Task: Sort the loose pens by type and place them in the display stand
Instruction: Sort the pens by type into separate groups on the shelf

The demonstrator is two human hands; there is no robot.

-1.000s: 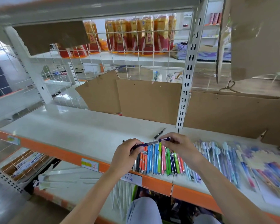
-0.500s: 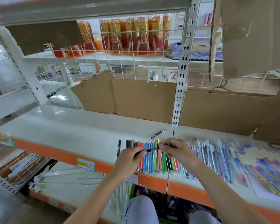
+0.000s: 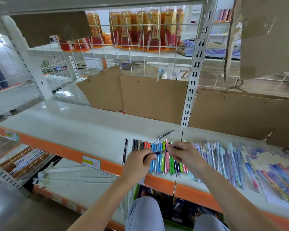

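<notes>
Pen [image 3: 163, 152] — between hands (both pinching)

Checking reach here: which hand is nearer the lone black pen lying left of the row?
Left. The left hand sits just right of the black pen; the right hand is farther right, over the coloured pens.

- A white shelf [image 3: 60, 125] with an orange front edge [image 3: 57, 148] runs across the view.
- A white slotted upright [image 3: 194, 77] rises from its back.
- A white wire grid [image 3: 140, 39] forms the back panel.
- Brown cardboard sheets [image 3: 153, 97] lean against the grid.
- Beyond it, another shelf carries orange-red packaged bottles [image 3: 137, 29].
- A lower shelf [image 3: 70, 185] sits beneath.
- The light is bright and even.
</notes>
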